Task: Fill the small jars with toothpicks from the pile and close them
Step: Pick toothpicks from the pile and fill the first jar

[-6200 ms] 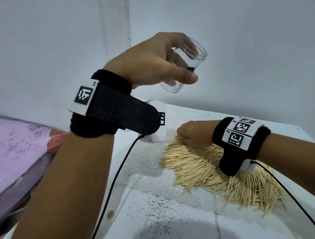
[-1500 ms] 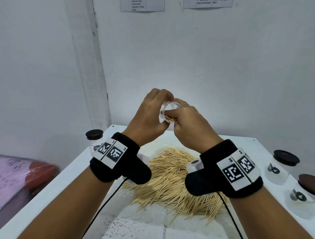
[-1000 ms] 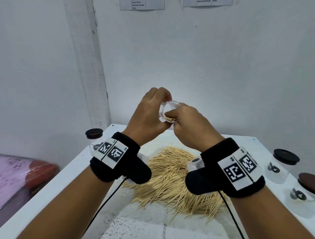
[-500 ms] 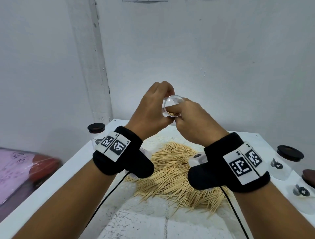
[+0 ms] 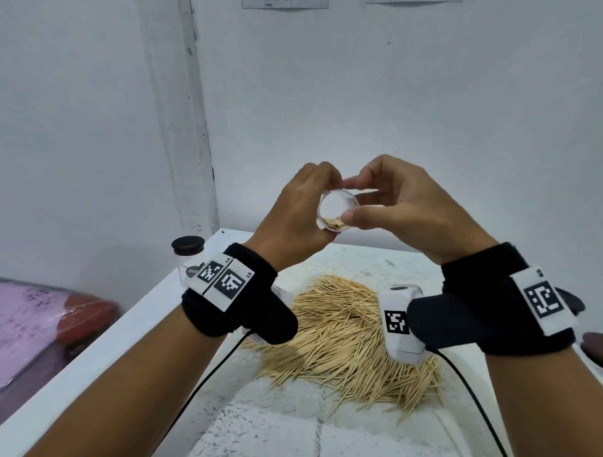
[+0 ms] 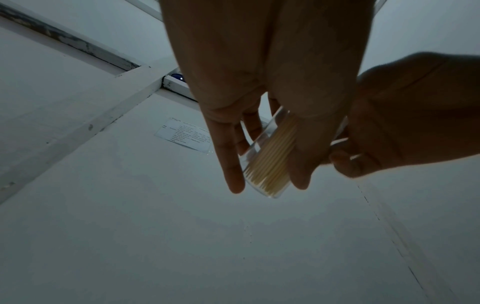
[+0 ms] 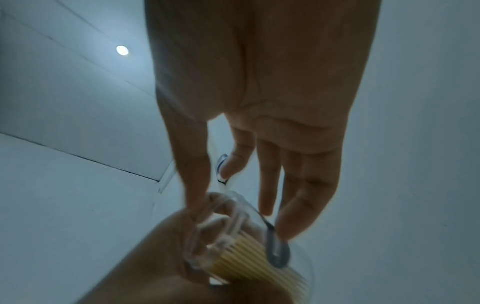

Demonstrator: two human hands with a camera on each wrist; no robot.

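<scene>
**Jar held up above the toothpick pile**

Over a white table (image 5: 137, 323) set against white walls, the left hand (image 5: 293, 221) curls its fingers round a small clear jar (image 5: 337, 210) partly filled with toothpicks. The right hand (image 5: 408, 212) touches the jar's rim with loosely bent thumb and fingertips. Below lies the toothpick pile (image 5: 342, 339) on a lacy cloth. A lidded jar (image 5: 188, 257) stands at the table's left edge; printed sheets (image 5: 284, 3) hang on the wall.

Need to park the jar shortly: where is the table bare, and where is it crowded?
Bare tabletop runs along the left edge, between the lidded jar and the toothpick pile. Another bare patch lies near, in front of the pile. The middle is crowded with toothpicks; the right edge is mostly hidden behind the right hand and wrist.
</scene>
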